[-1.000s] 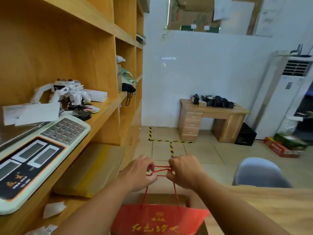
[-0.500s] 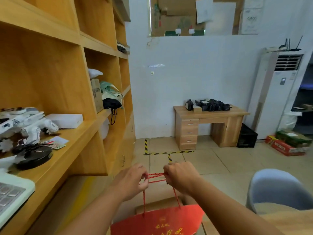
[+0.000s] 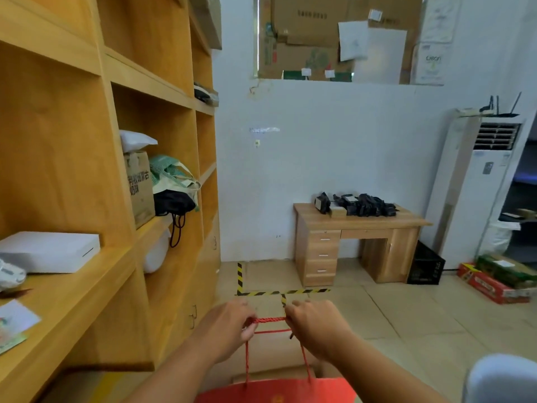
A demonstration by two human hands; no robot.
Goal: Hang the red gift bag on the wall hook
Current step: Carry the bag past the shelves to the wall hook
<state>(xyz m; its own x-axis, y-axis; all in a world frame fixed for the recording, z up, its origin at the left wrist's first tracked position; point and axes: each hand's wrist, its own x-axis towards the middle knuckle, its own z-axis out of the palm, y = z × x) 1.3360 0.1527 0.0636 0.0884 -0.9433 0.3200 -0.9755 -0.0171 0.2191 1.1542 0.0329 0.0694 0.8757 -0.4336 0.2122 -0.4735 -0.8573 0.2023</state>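
Where the room opens ahead of the person, a white wall (image 3: 334, 170) fills the far side, with stacked cardboard boxes (image 3: 305, 36) showing above its top edge. Wooden shelving (image 3: 87, 141) runs along the left, holding a white box (image 3: 49, 251), a brown carton (image 3: 141, 187) and a black bag (image 3: 173, 202). A tall white air conditioner (image 3: 479, 193) stands at right; a wooden desk (image 3: 357, 242) against the wall carries dark items (too small to identify). Yellow-and-black tape (image 3: 261, 292) marks the tiled floor. At the bottom edge, the red gift bag (image 3: 276, 392) hangs low, only its top showing. Its red cord handles (image 3: 270, 320) stretch taut between the left hand (image 3: 229, 327) and right hand (image 3: 316, 324), each closed into a fist pinching the cords. A small hook (image 3: 257, 143) sits on the wall, well apart from the bag.
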